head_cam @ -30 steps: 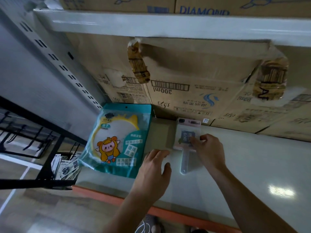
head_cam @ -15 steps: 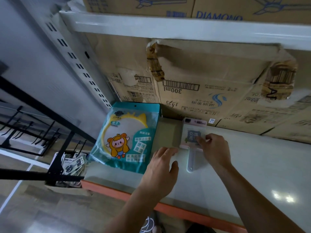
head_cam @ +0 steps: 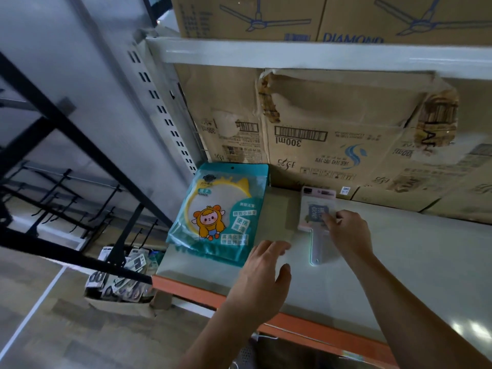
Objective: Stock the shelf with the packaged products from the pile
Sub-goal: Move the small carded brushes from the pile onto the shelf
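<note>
Slippage looked the main risk: the pink handled mirror pack (head_cam: pixel 316 209) lay flat on the shelf (head_cam: pixel 399 262), its top just before the cardboard cartons (head_cam: pixel 332 145), and a sideways push from the right hand (head_cam: pixel 348 235) could skew it (the glossy board probably offered little grip) toward the teal pouch (head_cam: pixel 221 211). Bent fingers (head_cam: pixel 328 218) pressed on the label's right side; whether the thumb pinched its edge could not be told. The left hand (head_cam: pixel 263 278) hovered relaxed, holding nothing.

"DIAMOND" in blue on a ceiling-fan carton (head_cam: pixel 372 17) at one o'clock; "300ml", printed upside down, on a brown carton (head_cam: pixel 332 155) near centre; "MIRROR" on a teal packet (head_cam: pixel 218 209) at eight o'clock
</note>
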`<control>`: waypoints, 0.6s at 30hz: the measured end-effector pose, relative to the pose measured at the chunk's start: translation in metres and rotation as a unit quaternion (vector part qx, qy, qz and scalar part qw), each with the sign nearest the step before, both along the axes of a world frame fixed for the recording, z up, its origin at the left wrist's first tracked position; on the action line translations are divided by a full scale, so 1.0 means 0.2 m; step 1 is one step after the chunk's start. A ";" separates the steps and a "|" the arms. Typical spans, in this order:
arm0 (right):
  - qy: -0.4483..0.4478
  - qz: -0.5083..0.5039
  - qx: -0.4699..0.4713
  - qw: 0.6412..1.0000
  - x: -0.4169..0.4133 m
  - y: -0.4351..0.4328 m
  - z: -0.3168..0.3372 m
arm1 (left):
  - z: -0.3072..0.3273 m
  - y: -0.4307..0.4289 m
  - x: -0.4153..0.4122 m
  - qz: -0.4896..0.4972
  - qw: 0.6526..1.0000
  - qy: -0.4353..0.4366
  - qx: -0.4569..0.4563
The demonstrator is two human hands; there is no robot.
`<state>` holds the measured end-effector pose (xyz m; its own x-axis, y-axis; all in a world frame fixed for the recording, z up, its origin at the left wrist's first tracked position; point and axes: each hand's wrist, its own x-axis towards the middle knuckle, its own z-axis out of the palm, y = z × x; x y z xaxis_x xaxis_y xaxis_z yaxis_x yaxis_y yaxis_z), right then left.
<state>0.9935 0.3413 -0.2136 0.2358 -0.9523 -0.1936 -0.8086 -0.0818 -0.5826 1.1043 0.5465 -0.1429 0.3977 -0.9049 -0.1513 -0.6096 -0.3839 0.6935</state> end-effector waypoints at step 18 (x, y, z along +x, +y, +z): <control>0.101 0.129 -0.155 0.974 -0.51 0.72 0.97 | 0.63 0.14 -0.02 -0.100 0.972 -0.201 -0.061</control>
